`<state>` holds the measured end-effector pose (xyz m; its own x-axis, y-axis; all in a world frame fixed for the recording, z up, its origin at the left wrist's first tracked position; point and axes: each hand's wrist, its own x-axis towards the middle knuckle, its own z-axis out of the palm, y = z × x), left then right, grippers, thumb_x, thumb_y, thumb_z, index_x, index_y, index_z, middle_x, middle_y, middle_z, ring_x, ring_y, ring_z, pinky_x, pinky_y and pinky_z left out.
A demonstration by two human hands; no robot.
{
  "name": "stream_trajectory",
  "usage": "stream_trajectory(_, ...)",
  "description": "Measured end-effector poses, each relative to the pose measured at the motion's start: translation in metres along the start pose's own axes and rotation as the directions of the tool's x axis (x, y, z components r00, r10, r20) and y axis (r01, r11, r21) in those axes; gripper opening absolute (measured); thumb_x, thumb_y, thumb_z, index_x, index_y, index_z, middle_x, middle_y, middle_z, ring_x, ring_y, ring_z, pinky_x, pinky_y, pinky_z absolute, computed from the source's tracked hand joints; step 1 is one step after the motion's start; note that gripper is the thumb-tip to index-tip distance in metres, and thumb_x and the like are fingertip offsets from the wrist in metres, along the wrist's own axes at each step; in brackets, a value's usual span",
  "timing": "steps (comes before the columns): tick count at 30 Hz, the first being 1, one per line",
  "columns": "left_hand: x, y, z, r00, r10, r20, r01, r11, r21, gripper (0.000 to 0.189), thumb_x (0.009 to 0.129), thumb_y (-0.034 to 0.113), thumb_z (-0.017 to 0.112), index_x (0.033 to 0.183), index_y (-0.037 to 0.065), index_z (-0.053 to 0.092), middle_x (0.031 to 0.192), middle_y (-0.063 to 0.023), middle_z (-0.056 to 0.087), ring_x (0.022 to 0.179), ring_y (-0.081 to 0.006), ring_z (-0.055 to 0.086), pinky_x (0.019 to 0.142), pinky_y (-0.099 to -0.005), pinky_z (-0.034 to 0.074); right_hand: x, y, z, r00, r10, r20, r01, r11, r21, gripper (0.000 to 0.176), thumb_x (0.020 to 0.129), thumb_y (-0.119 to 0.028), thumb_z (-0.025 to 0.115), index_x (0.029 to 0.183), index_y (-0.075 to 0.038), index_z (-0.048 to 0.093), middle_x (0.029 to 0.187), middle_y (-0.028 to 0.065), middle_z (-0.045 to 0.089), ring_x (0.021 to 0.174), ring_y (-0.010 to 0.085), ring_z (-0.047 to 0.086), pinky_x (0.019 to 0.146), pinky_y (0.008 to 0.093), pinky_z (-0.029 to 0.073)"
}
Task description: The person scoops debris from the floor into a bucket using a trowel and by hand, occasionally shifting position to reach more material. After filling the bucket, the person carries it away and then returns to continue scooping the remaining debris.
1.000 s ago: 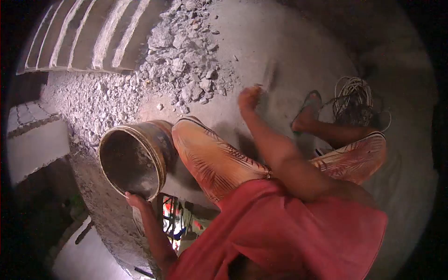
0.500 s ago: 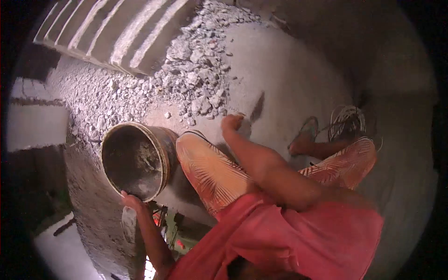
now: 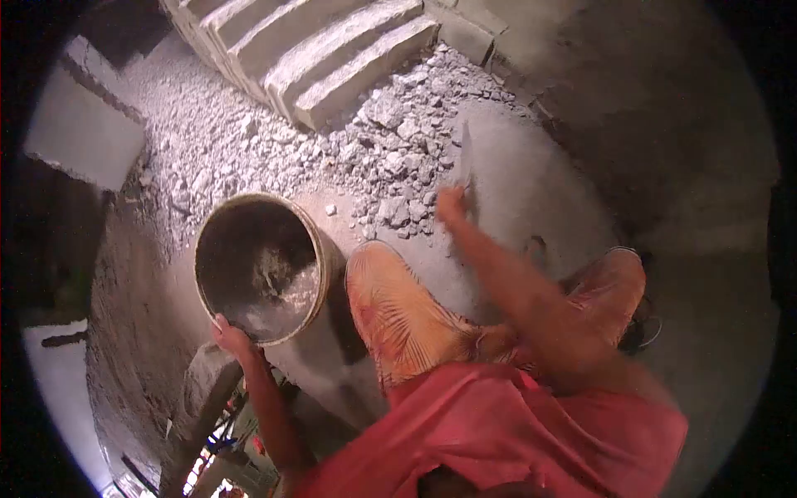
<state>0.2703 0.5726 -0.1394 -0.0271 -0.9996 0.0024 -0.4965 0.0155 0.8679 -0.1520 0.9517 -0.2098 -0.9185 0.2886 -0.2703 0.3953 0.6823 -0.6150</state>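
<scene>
My left hand (image 3: 234, 339) grips the near rim of a round bucket (image 3: 330, 270), its fingers hooked over the edge. The bucket's mouth faces me, and some grey, wet-looking material (image 3: 282, 282) lies inside, partly in shadow. My right hand (image 3: 452, 203) is closed and held out beyond my knees, at the right edge of the rubble (image 3: 403, 153). From it a thin, pointed blade, seemingly a trowel (image 3: 466, 149), sticks out over the smooth grey floor. Its handle is hidden in my fist, and the blade is blurred.
Concrete steps (image 3: 349, 58) rise at the top, with loose stones and gravel (image 3: 216, 141) spread along their foot. A pale slab (image 3: 87, 129) stands at the left. My bent legs (image 3: 407, 311) in patterned orange trousers are close to the bucket. Smooth floor (image 3: 540, 199) extends right.
My right hand has swung forward, and the blade now points away from me. My left hand stays on the bucket's rim. The whole view has turned and shifted.
</scene>
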Motion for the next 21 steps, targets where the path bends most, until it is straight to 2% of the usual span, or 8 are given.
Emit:
stream_trajectory(3, -0.016, 0.037, 0.000, 0.996, -0.080, -0.048, 0.083, 0.995, 0.047, 0.044, 0.095, 0.031, 0.048, 0.114, -0.007, 0.056, 0.108, -0.0225, 0.059, 0.096, -0.0320, 0.054, 0.088, -0.0400, 0.040, 0.096, -0.025, -0.087, 0.888, -0.302, 0.348, 0.400, 0.880, -0.255, 0.025, 0.087, -0.024, 0.050, 0.088, -0.003, 0.062, 0.092, 0.0205, 0.062, 0.090, 0.0342, 0.061, 0.075, 0.0483, 0.048)
stream_trajectory(5, -0.023, 0.045, 0.000, 0.996, -0.088, -0.008, 0.087, 0.996, -0.025, 0.045, 0.096, 0.033, 0.047, 0.116, -0.006, 0.055, 0.108, -0.0213, 0.060, 0.094, -0.0303, 0.055, 0.086, -0.0389, 0.042, 0.215, -0.001, -0.116, 0.504, -0.601, 0.620, 0.852, 0.227, -0.473, 0.016, 0.083, -0.015, 0.049, 0.084, -0.006, 0.063, 0.089, 0.0189, 0.061, 0.089, 0.0361, 0.058, 0.077, 0.0502, 0.044)
stream_trajectory(6, -0.019, 0.042, -0.002, 0.996, -0.091, -0.019, 0.091, 0.996, -0.016, 0.045, 0.096, 0.033, 0.047, 0.116, -0.006, 0.055, 0.108, -0.0213, 0.060, 0.094, -0.0303, 0.055, 0.086, -0.0389, 0.042, 0.232, -0.003, -0.151, 0.464, -0.649, 0.602, 0.881, 0.265, -0.393, 0.015, 0.083, -0.015, 0.050, 0.082, -0.005, 0.061, 0.088, 0.0195, 0.060, 0.089, 0.0358, 0.057, 0.078, 0.0493, 0.045)
stream_trajectory(8, 0.014, 0.036, -0.010, 0.984, -0.118, 0.135, 0.093, 0.980, 0.176, 0.047, 0.096, 0.035, 0.047, 0.117, -0.006, 0.055, 0.108, -0.0179, 0.061, 0.092, -0.0272, 0.055, 0.083, -0.0377, 0.044, 0.267, -0.022, -0.200, 0.341, -0.424, 0.839, 0.850, -0.242, -0.467, 0.029, 0.089, -0.028, 0.052, 0.091, -0.001, 0.060, 0.093, 0.0242, 0.058, 0.094, 0.0382, 0.057, 0.079, 0.0485, 0.046)
stream_trajectory(12, 0.054, 0.085, 0.001, 0.972, -0.079, 0.222, -0.015, 0.918, 0.396, 0.048, 0.096, 0.038, 0.047, 0.118, -0.004, 0.055, 0.108, -0.0137, 0.061, 0.092, -0.0245, 0.057, 0.082, -0.0374, 0.045, 0.343, -0.011, -0.216, 0.679, -0.498, 0.539, 0.730, 0.379, -0.569, 0.034, 0.090, -0.032, 0.052, 0.101, -0.001, 0.061, 0.102, 0.0254, 0.060, 0.100, 0.0404, 0.056, 0.083, 0.0478, 0.046)
stream_trajectory(13, 0.056, 0.100, 0.009, 0.957, -0.120, 0.262, 0.073, 0.981, 0.180, 0.048, 0.096, 0.039, 0.047, 0.119, -0.002, 0.056, 0.109, -0.0126, 0.061, 0.093, -0.0239, 0.057, 0.083, -0.0369, 0.045, 0.358, -0.010, -0.219, 0.804, -0.452, 0.388, 0.592, 0.537, -0.601, 0.039, 0.090, -0.034, 0.053, 0.105, 0.000, 0.062, 0.106, 0.0255, 0.062, 0.103, 0.0407, 0.057, 0.085, 0.0472, 0.046)
stream_trajectory(14, 0.058, 0.112, 0.017, 0.939, -0.149, 0.311, 0.170, 0.985, -0.040, 0.049, 0.096, 0.041, 0.048, 0.119, -0.001, 0.056, 0.110, -0.0115, 0.061, 0.095, -0.0233, 0.058, 0.083, -0.0365, 0.046, 0.362, -0.009, -0.222, 0.804, -0.443, 0.397, 0.592, 0.536, -0.602, 0.039, 0.090, -0.034, 0.053, 0.105, 0.000, 0.062, 0.106, 0.0255, 0.062, 0.103, 0.0407, 0.057, 0.085, 0.0472, 0.046)
stream_trajectory(21, 0.074, 0.152, 0.041, 0.932, -0.208, 0.297, 0.188, 0.978, 0.094, 0.055, 0.092, 0.044, 0.050, 0.122, -0.003, 0.053, 0.112, -0.0140, 0.059, 0.096, -0.0277, 0.058, 0.083, -0.0409, 0.047, 0.433, 0.096, -0.242, 0.756, -0.551, 0.352, 0.604, 0.382, -0.699, 0.031, 0.087, -0.027, 0.054, 0.104, -0.002, 0.059, 0.108, 0.0177, 0.062, 0.097, 0.0362, 0.059, 0.084, 0.0469, 0.048)
